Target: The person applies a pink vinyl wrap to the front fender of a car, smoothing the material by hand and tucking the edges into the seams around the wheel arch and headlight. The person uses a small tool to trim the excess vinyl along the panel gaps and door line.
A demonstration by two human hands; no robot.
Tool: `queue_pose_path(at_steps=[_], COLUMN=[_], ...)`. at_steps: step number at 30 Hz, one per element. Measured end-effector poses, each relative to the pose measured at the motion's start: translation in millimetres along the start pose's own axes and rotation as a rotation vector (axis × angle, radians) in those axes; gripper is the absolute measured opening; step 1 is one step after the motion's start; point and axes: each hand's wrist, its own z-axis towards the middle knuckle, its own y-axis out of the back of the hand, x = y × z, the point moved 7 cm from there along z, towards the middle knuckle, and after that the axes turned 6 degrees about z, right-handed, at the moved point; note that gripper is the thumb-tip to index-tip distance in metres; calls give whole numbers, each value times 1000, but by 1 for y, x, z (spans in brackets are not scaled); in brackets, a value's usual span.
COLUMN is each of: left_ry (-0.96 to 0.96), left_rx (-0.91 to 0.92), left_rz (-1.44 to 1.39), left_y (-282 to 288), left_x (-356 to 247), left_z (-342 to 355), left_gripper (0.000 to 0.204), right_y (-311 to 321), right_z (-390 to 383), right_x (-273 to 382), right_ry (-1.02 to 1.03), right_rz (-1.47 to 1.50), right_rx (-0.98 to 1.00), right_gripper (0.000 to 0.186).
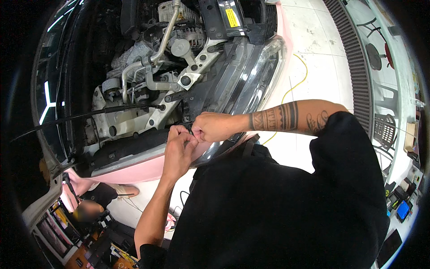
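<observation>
My left hand (pixel 178 150) and my right hand (pixel 212 127) meet over the inner corner of the headlight (pixel 251 74), where it borders the pink fender (pixel 141 172). Both have their fingers closed in a pinch, tips nearly touching. A small dark bit shows between the fingertips, too hidden to name. My right forearm, with tattooed bands, reaches in from the right across the lamp's end. From below, my left forearm comes up past the fender's edge.
An uncovered engine bay (pixel 152 67) with metal pipes fills the upper left. A thin black rod (pixel 89 117) crosses it. On the white floor lies a yellow cable (pixel 306 74), near a dark grate (pixel 354 54). Another person (pixel 101 195) is low at the left, beside shelves.
</observation>
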Motion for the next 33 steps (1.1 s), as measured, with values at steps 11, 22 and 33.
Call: queue_pose_path(at_steps=[11,22,33], left_ry=[-140,-92,-298], left_rx=[-5,-86,237], left_rz=[-156,40,196], left_y=[-4,26,14], left_x=[-18,-8,-22], left_z=[-7,6,2], left_gripper=[4,18,20], right_y=[11,-7,90], right_z=[-34,-73,-173], right_x=[29,-41,-52], right_ry=[146,-82,-90], right_rz=[-4,864,375], right_rx=[-6,-584,-1138], right_gripper=[8,14,19])
